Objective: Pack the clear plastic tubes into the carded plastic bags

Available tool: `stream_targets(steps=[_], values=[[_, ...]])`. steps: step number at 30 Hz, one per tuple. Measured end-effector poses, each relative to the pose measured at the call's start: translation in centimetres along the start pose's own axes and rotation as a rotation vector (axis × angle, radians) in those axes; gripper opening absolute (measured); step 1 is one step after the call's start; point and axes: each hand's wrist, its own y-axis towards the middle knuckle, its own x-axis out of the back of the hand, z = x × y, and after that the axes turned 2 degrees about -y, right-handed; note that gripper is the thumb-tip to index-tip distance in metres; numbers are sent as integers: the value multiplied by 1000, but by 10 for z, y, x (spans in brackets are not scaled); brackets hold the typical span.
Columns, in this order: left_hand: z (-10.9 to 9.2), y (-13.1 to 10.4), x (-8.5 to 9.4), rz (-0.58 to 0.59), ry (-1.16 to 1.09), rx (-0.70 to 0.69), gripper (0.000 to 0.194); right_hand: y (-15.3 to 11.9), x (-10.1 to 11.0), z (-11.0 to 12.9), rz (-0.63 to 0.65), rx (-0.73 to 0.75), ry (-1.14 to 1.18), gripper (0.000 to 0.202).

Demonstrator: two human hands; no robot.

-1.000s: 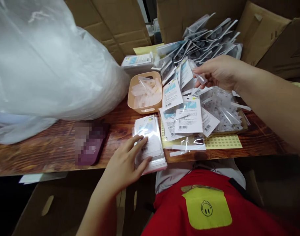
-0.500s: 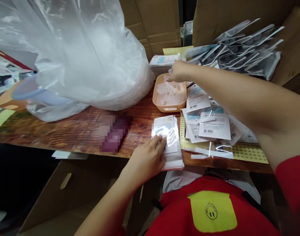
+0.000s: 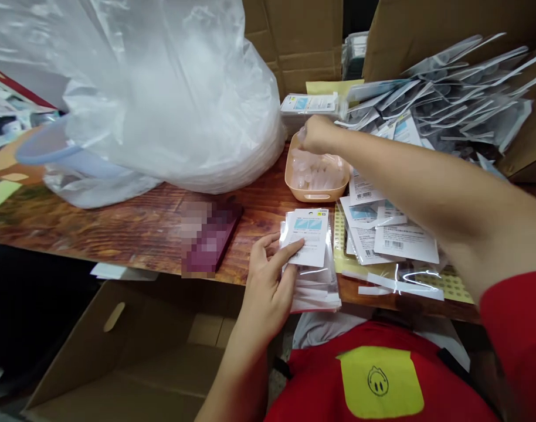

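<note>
My left hand [image 3: 270,275] lies on a stack of clear plastic sleeves at the table's front edge. Its fingers are apart, and the index finger rests on a white printed card [image 3: 311,234] on top of the stack. My right hand [image 3: 319,133] is over the back of a small peach basket [image 3: 294,190]. Its fingers are curled down and mostly hidden; what is between them I cannot make out. Inside the basket are many small translucent plastic pieces [image 3: 321,176], close below that hand.
Packaged cards [image 3: 404,243] lie in a loose pile at right on yellow dotted sheets. Behind them is a heap of clear packages [image 3: 465,99]. A large plastic bag [image 3: 184,105] bulges at left, near a purple item [image 3: 210,240]. Below the table stands an open cardboard box [image 3: 131,346].
The view has shifted slightly, so things on the table appear further right. My left hand's index finger now stretches across the top card. The right hand remains at the basket, its fingers lower.
</note>
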Motion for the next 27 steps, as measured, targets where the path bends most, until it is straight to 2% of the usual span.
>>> stream_targets(steps=[2,4,7,9,11,15,17,20,27], values=[[-4,0,-3,-22,-114,104,40,-37,17,8,-87,168,-53,21],[-8,1,-5,-34,-183,165,41,-89,35,16,-174,487,-21,23],[-15,4,-7,-70,-234,201,41,-179,52,26,-141,927,90,15],[-20,5,-9,-114,-269,198,38,-228,51,29,-156,1067,129,16],[-26,3,-12,-157,-317,188,35,-259,45,29,-189,1119,91,22],[-39,-2,-19,-221,-393,167,31,-281,38,27,-240,1095,112,35],[-45,-5,-22,-240,-414,158,31,-287,41,25,-247,1101,154,37],[-53,-7,-26,-264,-424,121,29,-294,46,22,-277,1106,101,39],[-71,-9,-33,-292,-388,-95,27,-290,39,4,-345,1028,-57,24]])
